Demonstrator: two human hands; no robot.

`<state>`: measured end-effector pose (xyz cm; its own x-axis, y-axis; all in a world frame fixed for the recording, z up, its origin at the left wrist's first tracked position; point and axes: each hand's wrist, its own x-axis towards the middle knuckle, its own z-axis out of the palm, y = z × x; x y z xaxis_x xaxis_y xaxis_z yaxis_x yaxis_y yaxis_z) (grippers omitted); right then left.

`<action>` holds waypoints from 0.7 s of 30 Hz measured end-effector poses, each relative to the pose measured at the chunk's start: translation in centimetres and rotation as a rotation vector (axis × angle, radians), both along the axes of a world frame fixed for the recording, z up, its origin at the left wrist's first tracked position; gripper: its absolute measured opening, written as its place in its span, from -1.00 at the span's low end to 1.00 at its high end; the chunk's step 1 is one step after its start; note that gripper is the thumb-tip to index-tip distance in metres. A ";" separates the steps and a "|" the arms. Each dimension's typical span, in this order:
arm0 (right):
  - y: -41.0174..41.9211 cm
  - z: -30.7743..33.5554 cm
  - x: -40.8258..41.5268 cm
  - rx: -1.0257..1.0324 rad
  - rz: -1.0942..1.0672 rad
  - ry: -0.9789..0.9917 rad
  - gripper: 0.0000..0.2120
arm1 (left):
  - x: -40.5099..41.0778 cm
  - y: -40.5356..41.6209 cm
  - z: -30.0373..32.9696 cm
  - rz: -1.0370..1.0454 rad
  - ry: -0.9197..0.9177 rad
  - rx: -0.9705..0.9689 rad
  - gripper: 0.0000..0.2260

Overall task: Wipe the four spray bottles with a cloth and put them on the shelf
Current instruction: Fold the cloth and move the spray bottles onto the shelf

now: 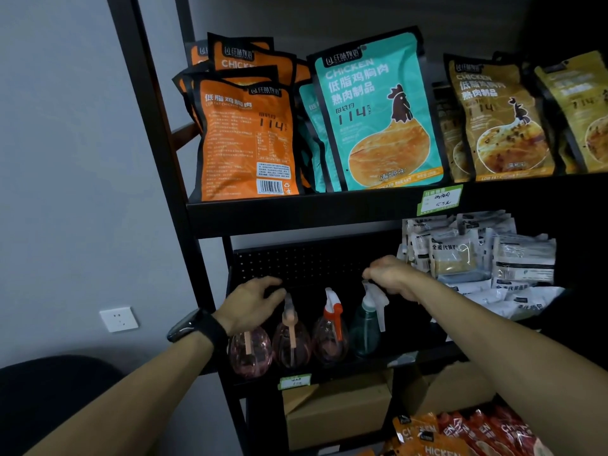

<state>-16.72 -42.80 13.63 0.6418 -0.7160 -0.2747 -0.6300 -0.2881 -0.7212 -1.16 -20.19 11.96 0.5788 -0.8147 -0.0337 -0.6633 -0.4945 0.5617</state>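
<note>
Four clear plastic spray bottles stand upright in a row on the black metal shelf: three pink, one teal. Left hand hovers loosely spread above the leftmost pink bottle; right hand, relaxed and empty, sits over the teal trigger.

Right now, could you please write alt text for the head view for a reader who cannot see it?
Four spray bottles stand in a row on a black shelf: three pink bottles and a teal bottle on the right. The left hand hovers over the leftmost bottle, and the right hand is at the teal bottle's white trigger head. Chicken pouches fill the shelf above.
</note>
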 end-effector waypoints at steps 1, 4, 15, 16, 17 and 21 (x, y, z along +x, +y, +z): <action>0.3 0.4 0.2 -0.101 -0.012 -0.032 -0.72 | 0.2 0.2 0.2 0.049 0.013 -0.008 -0.59; 1.7 1.5 1.3 -0.231 0.013 -0.129 -0.60 | 0.6 0.7 0.3 0.144 0.076 0.031 -0.58; 6.6 -1.3 3.2 -0.209 0.193 0.175 -0.92 | 0.9 1.5 -1.4 0.205 0.062 0.191 -0.77; 6.6 -1.3 3.3 -0.213 0.182 0.178 -0.92 | 0.9 1.4 -1.4 0.200 0.061 0.192 -0.77; 6.7 -1.3 3.3 -0.214 0.173 0.180 -0.91 | 0.9 1.5 -1.4 0.196 0.059 0.195 -0.76; 6.7 -1.0 3.4 -0.204 0.180 0.191 -0.90 | 1.2 1.4 -1.3 0.189 0.046 0.203 -0.79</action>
